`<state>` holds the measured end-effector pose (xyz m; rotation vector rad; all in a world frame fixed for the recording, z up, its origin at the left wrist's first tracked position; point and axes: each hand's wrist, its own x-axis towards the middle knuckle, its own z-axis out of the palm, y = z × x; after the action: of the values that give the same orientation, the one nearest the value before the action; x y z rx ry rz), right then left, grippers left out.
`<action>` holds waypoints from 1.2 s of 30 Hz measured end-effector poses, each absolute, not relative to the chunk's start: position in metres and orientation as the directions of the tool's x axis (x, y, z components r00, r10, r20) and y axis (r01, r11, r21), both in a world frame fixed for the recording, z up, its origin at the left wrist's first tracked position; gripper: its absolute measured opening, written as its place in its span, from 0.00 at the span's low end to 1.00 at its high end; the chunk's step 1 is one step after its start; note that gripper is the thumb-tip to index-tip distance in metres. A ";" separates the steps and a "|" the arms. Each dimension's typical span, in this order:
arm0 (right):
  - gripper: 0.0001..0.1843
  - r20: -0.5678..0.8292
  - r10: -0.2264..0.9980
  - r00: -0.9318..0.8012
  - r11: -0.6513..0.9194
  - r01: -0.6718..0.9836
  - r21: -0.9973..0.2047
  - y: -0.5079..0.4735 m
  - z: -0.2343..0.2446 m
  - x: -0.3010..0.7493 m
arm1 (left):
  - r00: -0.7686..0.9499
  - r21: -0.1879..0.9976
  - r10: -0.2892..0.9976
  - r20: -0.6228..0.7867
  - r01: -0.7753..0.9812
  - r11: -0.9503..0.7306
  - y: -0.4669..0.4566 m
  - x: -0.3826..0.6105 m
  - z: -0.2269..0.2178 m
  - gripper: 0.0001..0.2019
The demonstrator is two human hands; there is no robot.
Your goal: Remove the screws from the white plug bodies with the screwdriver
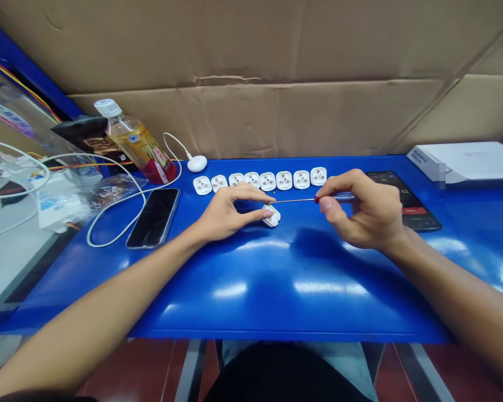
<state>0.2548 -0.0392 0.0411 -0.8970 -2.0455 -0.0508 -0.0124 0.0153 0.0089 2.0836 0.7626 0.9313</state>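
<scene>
My right hand (pixel 364 209) is closed around the handle of a screwdriver (pixel 293 200), whose thin shaft points left, roughly level with the table. The shaft's tip reaches the index fingertip of my left hand (pixel 228 211); whether a screw sits there is too small to tell. With its thumb, my left hand pinches a white plug housing (pixel 274 219) with metal parts inside. Behind my hands runs a row of several similar white plug housings (pixel 301 180), open sides up with metal contacts showing. My left fingers partly cover some of them.
Beside my left forearm lies a phone (pixel 154 218), with a white cable (pixel 93 223) looped around it. A drink bottle (pixel 140 144) leans behind. A white puck-shaped device (pixel 197 163) stands by the cardboard wall (pixel 251 117). To the right are a dark tablet (pixel 423 215) and a white box (pixel 469 162).
</scene>
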 end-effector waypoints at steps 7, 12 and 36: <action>0.08 0.723 0.570 -0.390 0.732 0.640 -0.232 -0.040 0.042 0.253 | 0.538 0.798 0.745 0.394 0.201 -0.568 0.016 -0.011 0.006 0.09; 0.09 0.698 0.596 -0.398 0.712 0.663 -0.229 -0.040 0.043 0.253 | 0.538 0.788 0.746 0.391 0.224 -0.574 0.016 -0.012 0.005 0.09; 0.04 0.695 0.623 -0.359 0.718 0.615 -0.326 -0.033 0.035 0.252 | 0.435 0.618 0.669 0.602 0.276 -0.736 0.015 -0.011 0.002 0.11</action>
<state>0.2520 -0.0328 0.0349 -0.9391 -2.0628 0.0121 -0.0109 0.0146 0.0024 2.2624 0.7990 1.2331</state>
